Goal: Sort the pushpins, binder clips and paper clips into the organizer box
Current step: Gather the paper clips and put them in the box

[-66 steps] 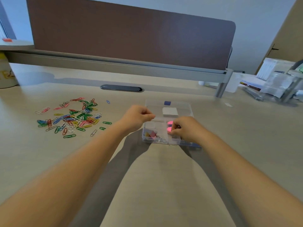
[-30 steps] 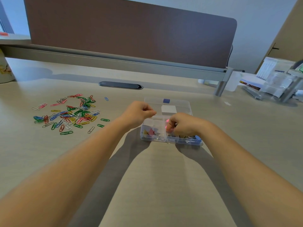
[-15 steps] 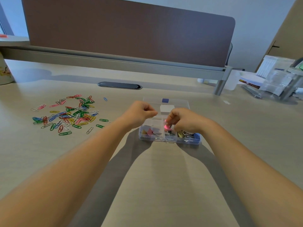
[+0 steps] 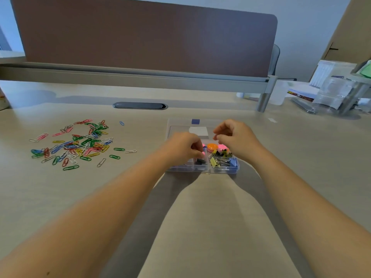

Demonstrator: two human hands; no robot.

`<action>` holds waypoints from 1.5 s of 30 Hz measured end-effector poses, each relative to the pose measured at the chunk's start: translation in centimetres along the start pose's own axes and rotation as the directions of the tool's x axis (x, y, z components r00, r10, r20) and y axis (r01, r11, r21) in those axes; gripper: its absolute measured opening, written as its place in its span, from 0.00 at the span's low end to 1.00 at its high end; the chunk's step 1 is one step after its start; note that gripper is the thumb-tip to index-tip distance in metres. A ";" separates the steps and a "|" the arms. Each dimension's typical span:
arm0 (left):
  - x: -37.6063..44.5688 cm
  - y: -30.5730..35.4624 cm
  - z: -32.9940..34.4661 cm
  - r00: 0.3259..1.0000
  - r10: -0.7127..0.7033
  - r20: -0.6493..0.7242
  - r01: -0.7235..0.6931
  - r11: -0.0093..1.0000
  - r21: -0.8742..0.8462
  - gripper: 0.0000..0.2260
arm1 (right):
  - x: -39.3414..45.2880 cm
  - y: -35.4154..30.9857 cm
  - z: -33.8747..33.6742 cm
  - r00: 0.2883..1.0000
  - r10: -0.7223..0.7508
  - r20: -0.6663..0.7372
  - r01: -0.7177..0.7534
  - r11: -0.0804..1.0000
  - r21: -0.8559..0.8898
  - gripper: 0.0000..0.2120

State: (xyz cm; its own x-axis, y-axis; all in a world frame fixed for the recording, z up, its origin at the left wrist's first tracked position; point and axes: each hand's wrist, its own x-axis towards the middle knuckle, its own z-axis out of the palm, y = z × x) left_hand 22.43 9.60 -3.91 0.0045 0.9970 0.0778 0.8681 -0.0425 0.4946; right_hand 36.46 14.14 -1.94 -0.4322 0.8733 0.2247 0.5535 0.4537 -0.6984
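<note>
Most of the job is left, judging by the head view. Binder clips (image 4: 219, 159) sit in the front right compartment of the organizer box (image 4: 202, 169), a tangle of black, yellow and silver. Behind them, a compartment holds flat round orange and pink pieces (image 4: 215, 146); can't tell what they are, maybe pushpin heads. Front middle compartment has something dark in it, too small to name.

Paper clips (image 4: 76, 145) are all out on the counter (image 4: 200, 217), a loose multicolour scatter well to the left of the box, with a few strays at the edges and one blue one off toward the back. None visibly in the box yet. So: binder clips look done or close, paper clips not started.

Box is clear plastic with blue corners and latch, lid open and lying flat behind it, sitting mid-counter right in front of me.

My left hand (image 4: 183, 147) is curled down into the box's middle, fingertips together near a small pink item; looks like a pinch, but can't tell on what. My right hand (image 4: 234, 138) hovers over the back right of the box, fingers curled; whether it holds anything, can't tell.
</note>
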 end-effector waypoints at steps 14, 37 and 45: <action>0.8 0.8 -0.3 0.998 -0.050 0.029 0.054 0.987 -0.152 0.14 | -0.3 1.7 -0.5 0.999 0.019 -0.028 -0.017 0.997 0.070 0.06; 3.3 3.0 -0.4 0.973 -0.213 -0.090 0.143 0.861 -0.489 0.09 | -0.5 4.3 -1.9 0.987 0.136 -0.082 -0.124 0.983 0.137 0.06; 3.2 2.6 -1.1 0.964 -0.267 -0.008 0.241 0.882 -0.405 0.11 | -0.6 5.7 -2.5 0.983 0.158 -0.095 -0.143 0.979 0.146 0.06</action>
State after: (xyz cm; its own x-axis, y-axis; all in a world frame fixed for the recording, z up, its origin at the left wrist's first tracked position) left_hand 24.15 12.64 -1.46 -0.2315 0.9715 -0.0506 0.5660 0.1768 0.8053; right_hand 41.61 16.66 -4.35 -0.2699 0.9469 0.1748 0.5001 0.2929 -0.8149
